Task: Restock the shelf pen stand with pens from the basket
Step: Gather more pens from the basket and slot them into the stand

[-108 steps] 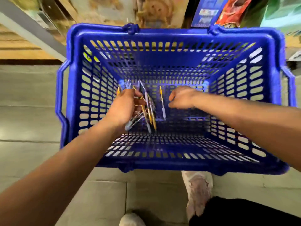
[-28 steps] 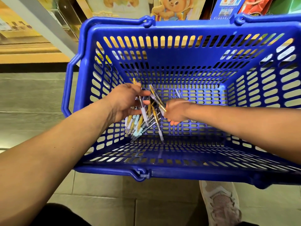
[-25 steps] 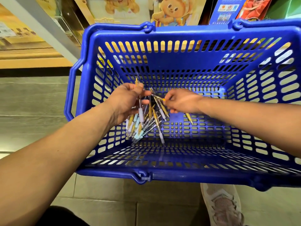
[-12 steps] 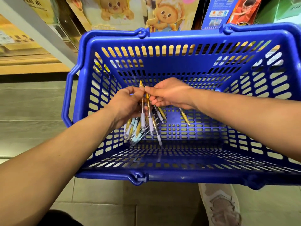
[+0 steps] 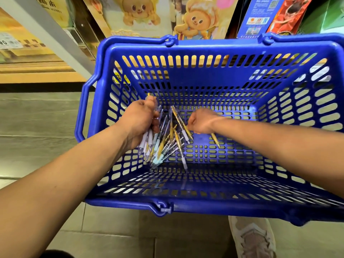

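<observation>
- Pens [image 5: 163,140]: a bundle at frame centre, inside the blue basket [image 5: 204,203].
- My left hand [image 5: 138,121] stays clenched around that bundle.
- My right hand [image 5: 200,121] has left the bundle; fingers curled, contents indeterminate.
- One yellow pen [image 5: 215,140] remains on the basket floor; collection nearly complete.

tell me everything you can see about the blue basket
The blue basket looks like moulded plastic, with slotted walls, a perforated floor and handles folded down along its rim. It sits open side up on the tiled floor in front of a shelf. Both hands reach inside: the left hand grips a bundle of pens, and the right hand is down by its floor, where one yellow pen lies loose.
</observation>
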